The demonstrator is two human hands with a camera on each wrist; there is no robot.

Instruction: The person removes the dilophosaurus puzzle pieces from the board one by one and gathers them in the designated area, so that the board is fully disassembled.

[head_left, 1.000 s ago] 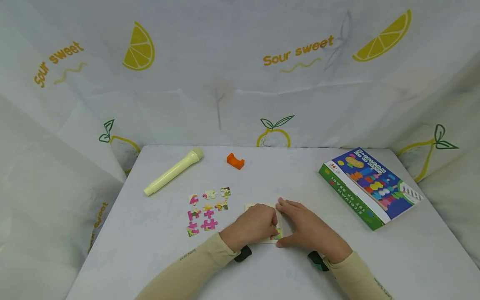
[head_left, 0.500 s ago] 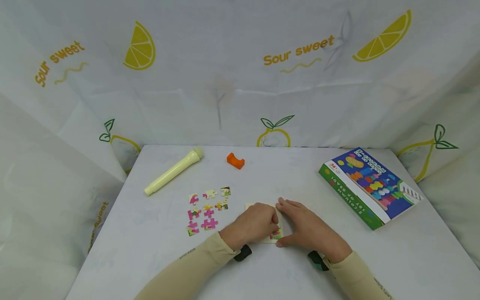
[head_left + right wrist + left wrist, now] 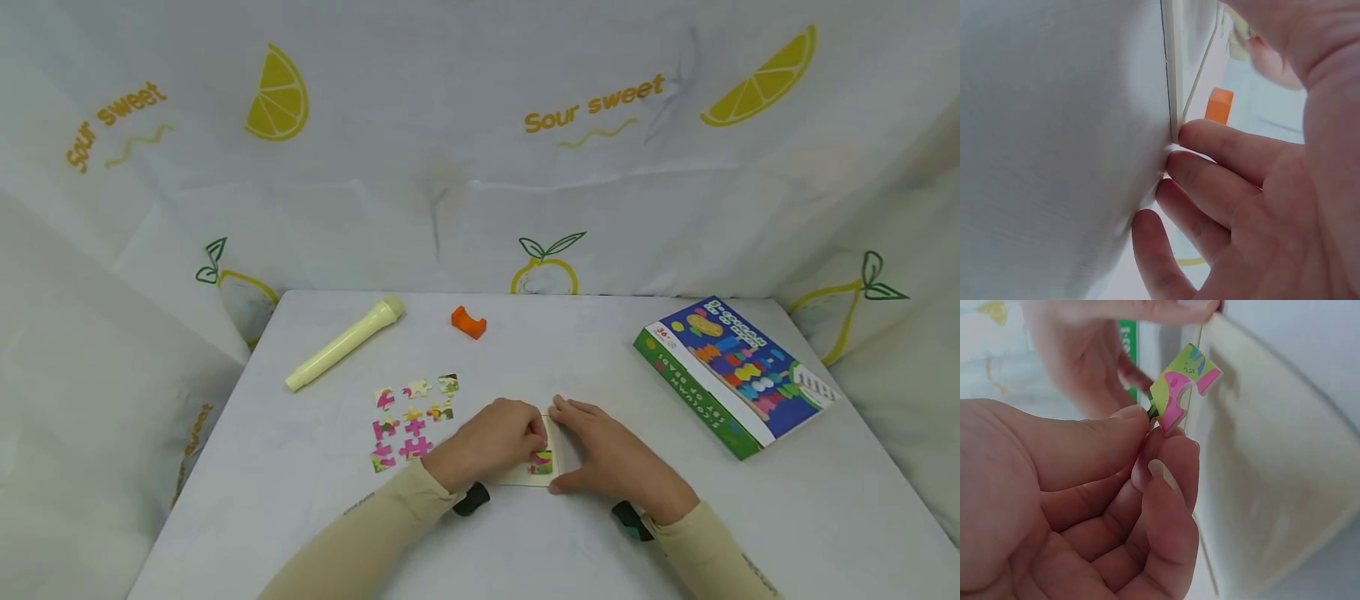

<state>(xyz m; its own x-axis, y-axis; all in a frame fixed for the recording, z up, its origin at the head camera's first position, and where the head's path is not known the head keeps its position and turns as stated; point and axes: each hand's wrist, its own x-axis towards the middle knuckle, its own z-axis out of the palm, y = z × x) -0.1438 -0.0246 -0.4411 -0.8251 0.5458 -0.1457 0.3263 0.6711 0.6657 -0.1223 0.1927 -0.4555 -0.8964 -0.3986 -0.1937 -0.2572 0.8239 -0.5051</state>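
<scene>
My left hand (image 3: 495, 442) pinches a jigsaw puzzle piece (image 3: 1182, 384) between thumb and fingertips. Green, yellow and pink print covers the piece, and part of it is hidden by the thumb. In the head view the puzzle piece (image 3: 542, 462) shows below my curled fingers, over the lower right corner of a cream puzzle tray (image 3: 557, 437). My left hand hides much of that tray. At the tray's right side rests my right hand (image 3: 618, 458), fingers extended. In the right wrist view a fingertip (image 3: 1194, 132) touches the corner of the tray edge (image 3: 1174, 69).
Several loose pink and yellow puzzle pieces (image 3: 415, 447) lie left of the tray. Farther back are a pale yellow microphone-shaped stick (image 3: 345, 344) and an orange notched block (image 3: 468, 322). A blue and green toy box (image 3: 738, 375) lies on the right of the white table (image 3: 570, 558).
My left hand has shifted slightly left and away from me, and more of the puzzle piece shows under it. My right hand keeps its place at the tray's edge.
</scene>
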